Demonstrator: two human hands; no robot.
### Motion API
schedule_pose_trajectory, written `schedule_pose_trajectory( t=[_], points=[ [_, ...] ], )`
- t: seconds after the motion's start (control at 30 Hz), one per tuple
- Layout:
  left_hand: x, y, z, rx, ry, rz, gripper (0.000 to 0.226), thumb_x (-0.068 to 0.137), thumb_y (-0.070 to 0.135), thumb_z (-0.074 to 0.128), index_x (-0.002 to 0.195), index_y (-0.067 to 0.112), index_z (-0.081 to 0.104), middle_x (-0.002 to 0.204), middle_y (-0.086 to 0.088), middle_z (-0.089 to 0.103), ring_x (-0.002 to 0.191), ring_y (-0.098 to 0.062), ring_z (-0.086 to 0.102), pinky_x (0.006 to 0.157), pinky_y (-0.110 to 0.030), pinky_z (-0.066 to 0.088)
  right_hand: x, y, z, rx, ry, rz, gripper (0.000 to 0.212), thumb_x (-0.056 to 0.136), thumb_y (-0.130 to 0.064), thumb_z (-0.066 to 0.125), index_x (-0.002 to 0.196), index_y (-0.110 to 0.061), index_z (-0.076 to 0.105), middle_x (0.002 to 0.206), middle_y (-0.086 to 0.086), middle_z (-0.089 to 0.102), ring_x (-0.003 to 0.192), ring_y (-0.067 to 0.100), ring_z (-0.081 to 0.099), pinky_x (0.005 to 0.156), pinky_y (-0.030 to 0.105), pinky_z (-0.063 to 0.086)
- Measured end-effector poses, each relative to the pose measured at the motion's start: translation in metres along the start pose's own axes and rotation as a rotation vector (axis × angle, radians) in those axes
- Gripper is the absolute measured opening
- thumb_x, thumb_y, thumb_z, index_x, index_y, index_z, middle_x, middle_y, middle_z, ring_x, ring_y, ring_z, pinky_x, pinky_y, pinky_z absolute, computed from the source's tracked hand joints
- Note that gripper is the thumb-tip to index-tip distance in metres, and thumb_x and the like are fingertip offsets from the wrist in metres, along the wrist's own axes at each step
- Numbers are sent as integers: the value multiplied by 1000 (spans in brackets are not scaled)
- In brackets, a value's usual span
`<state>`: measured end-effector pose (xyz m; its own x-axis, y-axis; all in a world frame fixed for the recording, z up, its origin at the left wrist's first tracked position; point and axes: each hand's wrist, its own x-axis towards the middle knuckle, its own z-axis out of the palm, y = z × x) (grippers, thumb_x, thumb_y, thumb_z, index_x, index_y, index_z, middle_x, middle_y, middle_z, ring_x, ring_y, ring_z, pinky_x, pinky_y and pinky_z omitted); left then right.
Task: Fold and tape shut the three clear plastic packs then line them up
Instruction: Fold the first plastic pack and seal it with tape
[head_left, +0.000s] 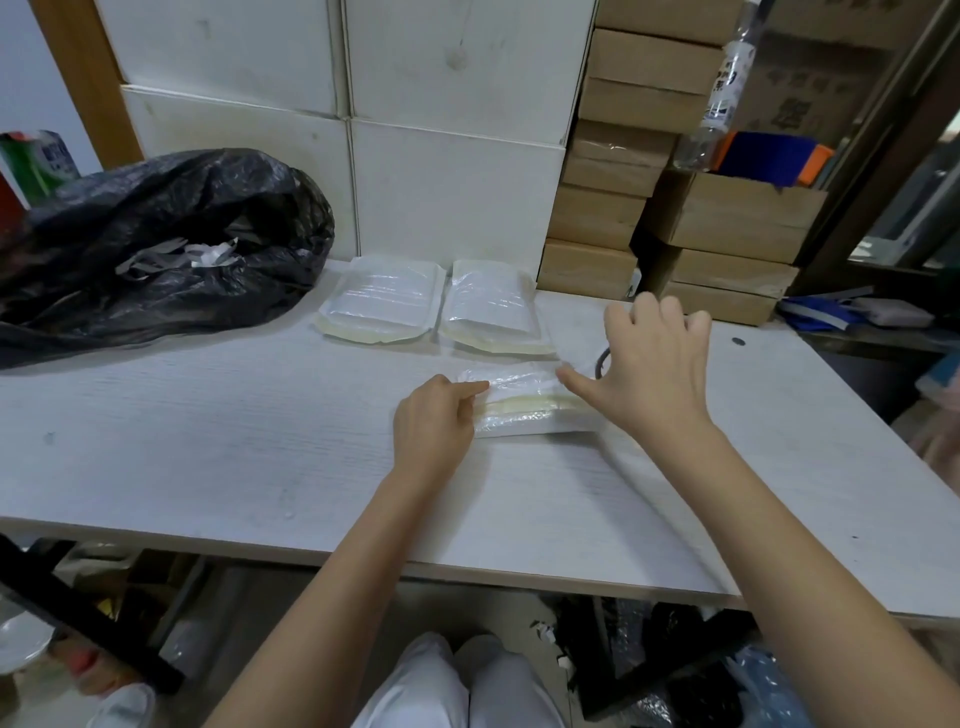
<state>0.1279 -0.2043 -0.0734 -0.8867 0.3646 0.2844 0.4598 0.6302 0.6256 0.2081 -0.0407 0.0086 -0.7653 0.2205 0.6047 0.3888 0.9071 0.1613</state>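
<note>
Three clear plastic packs lie on the white table. Two of them, a left pack and a right pack, rest side by side at the back with yellowish strips along their near edges. The third pack lies nearer, folded, with a yellowish tape strip across it. My left hand presses its left end, forefinger stretched over the top edge. My right hand hovers over its right end, fingers spread, thumb touching the pack's upper right corner.
A black rubbish bag with paper strips fills the table's back left. White boxes stand behind the packs; brown cartons are stacked at the back right. A dark ring-shaped object peeks out beside my right hand.
</note>
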Motion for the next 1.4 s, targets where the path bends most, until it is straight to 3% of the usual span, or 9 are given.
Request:
schedule_pose_trajectory(
  t=[0.43, 0.67, 0.8, 0.9, 1.0, 1.07, 1.13, 1.2, 1.4],
  points=[
    [0, 0, 0, 17, 14, 14, 35, 97, 14, 42, 121, 28, 63, 95, -10, 61, 93, -30, 58, 72, -32, 38, -12, 10, 22, 35, -306, 183, 61, 76, -69, 53, 95, -11, 54, 99, 9, 54, 100, 30, 45, 85, 40, 29],
    [8, -7, -6, -3, 16, -18, 36, 96, 10, 42, 116, 29, 66, 85, 1, 48, 95, -28, 56, 70, -29, 37, -4, 10, 18, 136, -533, 154, 53, 77, -72, 48, 103, -27, 60, 107, 2, 60, 108, 26, 50, 93, 40, 29],
    [16, -15, -26, 6, -65, -42, 41, 94, 5, 39, 112, 28, 68, 102, -4, 63, 105, -26, 55, 74, -29, 40, -5, 2, 22, 277, -565, 126, 37, 81, -60, 55, 93, -27, 67, 101, -3, 66, 104, 22, 56, 89, 37, 30],
    [19, -1, -35, 79, -89, -13, 41, 95, 8, 34, 114, 22, 67, 119, -10, 55, 117, -28, 44, 89, -36, 42, -6, 2, 23, 303, -559, 132, 33, 80, -56, 59, 86, -25, 67, 94, -3, 67, 99, 22, 56, 85, 35, 28],
    [16, 23, -33, 232, 71, 262, 42, 89, 20, 32, 112, 9, 65, 128, -10, 55, 126, -29, 45, 100, -37, 38, -7, 3, 25, 328, -559, 142, 33, 80, -55, 60, 84, -23, 68, 92, -2, 67, 97, 22, 56, 82, 34, 27],
    [13, 33, -20, 354, 10, 591, 47, 83, 27, 33, 108, 6, 66, 124, -13, 62, 125, -33, 52, 102, -43, 41, -7, 4, 27, 324, -558, 142, 33, 80, -54, 60, 85, -23, 69, 93, -2, 67, 99, 22, 56, 84, 35, 28],
    [10, 31, -1, 443, -213, 738, 60, 86, 38, 23, 127, 8, 56, 138, -12, 52, 134, -31, 42, 111, -43, 28, -8, 5, 29, 318, -559, 143, 34, 81, -54, 58, 86, -22, 69, 94, -2, 68, 100, 22, 57, 89, 36, 31],
    [9, 21, 8, 442, -352, 684, 74, 85, 49, 10, 145, 13, 33, 154, -6, 30, 145, -26, 21, 117, -36, 10, -9, 8, 30, 369, -567, 163, 36, 82, -54, 57, 82, -21, 70, 86, -5, 67, 94, 19, 57, 89, 36, 33],
    [8, 10, 9, 388, -393, 599, 73, 82, 59, 3, 149, 32, 9, 159, 4, 6, 148, -17, 1, 118, -33, 3, -3, 26, 29, 806, -726, 297, 15, 83, -33, 63, 77, -23, 73, 76, -10, 67, 79, 14, 62, 73, 30, 50]
  ],
)
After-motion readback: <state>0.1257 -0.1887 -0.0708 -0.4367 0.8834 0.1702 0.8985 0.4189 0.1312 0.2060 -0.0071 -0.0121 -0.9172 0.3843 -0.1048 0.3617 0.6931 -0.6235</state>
